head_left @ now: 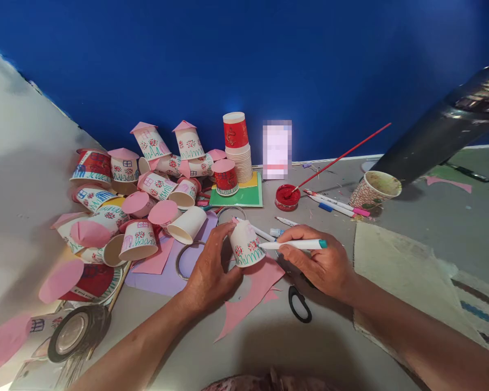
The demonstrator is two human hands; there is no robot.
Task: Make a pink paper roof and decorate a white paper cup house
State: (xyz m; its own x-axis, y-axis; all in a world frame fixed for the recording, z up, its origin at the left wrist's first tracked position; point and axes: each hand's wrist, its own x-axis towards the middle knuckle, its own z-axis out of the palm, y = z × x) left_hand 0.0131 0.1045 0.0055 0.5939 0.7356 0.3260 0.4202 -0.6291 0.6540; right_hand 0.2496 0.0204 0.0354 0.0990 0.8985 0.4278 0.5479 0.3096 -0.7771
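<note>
My left hand [214,260] is closed around a white paper cup [245,247], holding it upside down with its wide rim low. Red dotted flowers and green zigzag grass are drawn on the cup. In my right hand [315,260] is a white marker [293,245] with a green end, its tip at the cup's right side. Pink paper scraps [250,298] lie under the cup. Beside them, near my right wrist, shows a black scissors handle [300,305]; its blades are mostly hidden.
Many decorated paper cups [138,239] with pink roofs pile up at left, near a tape roll [71,331]. Behind stand stacked cups [239,163] and a red paint jar [287,197] with a brush. Markers [336,202], a patterned cup [375,190] and a cloth [403,282] are at right.
</note>
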